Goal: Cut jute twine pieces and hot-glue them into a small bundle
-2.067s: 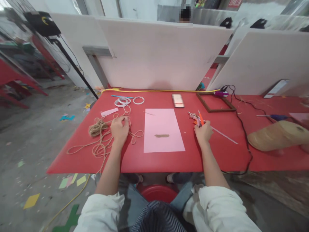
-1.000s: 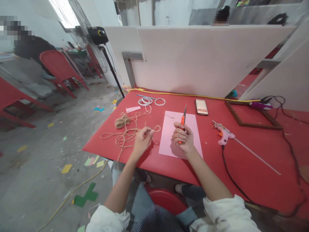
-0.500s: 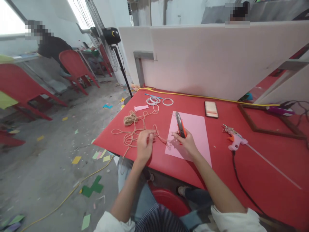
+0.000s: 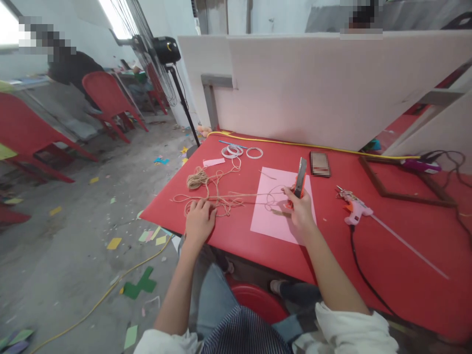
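Well, nearest the body, the left hand (image 4: 199, 222) lay palm down on the loose jute twine (image 4: 217, 199), near the front edge of the red table (image 4: 165, 212). Its fingers were together over the strands, though whether they pinched any could not be told. The right hand (image 4: 301, 214) was closed firmly around an orange utility knife (image 4: 300, 178), which stood upright above the fist, over a pink paper sheet (image 4: 263, 226). A strand of the twine ran across the sheet and looped close to that hand. Right of the sheet lay a pink hot glue gun (image 4: 356, 211), its black cord (image 4: 356, 260) trailing toward the table's near edge. Farther up, white tape rings (image 4: 232, 151) sat beyond the twine's small bundle, and a wooden frame (image 4: 405, 198) lay at the right. A yellow cable (image 4: 295, 146) ran along the foot of a white partition (image 4: 313, 88).
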### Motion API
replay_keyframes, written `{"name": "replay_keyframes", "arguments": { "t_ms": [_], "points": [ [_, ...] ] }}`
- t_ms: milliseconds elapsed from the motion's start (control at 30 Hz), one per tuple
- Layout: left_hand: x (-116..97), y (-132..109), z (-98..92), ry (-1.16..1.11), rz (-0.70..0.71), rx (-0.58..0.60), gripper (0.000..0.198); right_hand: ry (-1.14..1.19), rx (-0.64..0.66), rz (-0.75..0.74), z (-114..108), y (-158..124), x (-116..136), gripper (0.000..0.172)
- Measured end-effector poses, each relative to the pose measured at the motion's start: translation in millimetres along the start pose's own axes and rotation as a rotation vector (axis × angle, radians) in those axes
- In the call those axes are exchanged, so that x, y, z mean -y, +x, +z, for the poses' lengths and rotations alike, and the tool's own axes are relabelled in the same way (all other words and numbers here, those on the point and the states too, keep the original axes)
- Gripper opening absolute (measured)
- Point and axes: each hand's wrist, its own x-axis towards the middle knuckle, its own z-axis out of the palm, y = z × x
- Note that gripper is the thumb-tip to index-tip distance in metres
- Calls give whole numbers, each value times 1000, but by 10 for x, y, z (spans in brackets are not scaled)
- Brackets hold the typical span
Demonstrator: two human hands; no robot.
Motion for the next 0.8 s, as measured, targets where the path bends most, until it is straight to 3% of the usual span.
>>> {"name": "replay_keyframes", "arguments": {
  "t_ms": [100,200,367,433,500,700,800],
  "points": [
    [-92,86,-33,-13,18,-57,23,-2,-4,-11,-18,45,-29,46],
    [-229,295,-28,-91,142,-46,31,-8,8,1,-13,41,-56,46],
    [-375,847,107,-152,232,145,22,-25,26,13,-8,36,-56,48],
    [-371,1038,168,-204,230,230,9,-38,36,10,-4,28,-35,48],
    [-333,1171,202,-241,233,261,13,-49,59,39,11,1,-12,49],
    [-167,1337,110,-411,156,145,6,-69,224,94,176,-172,-71,50],
    [-172,1421,-2,-687,100,26,13,-103,411,94,301,-254,-169,47]
  ]
}}
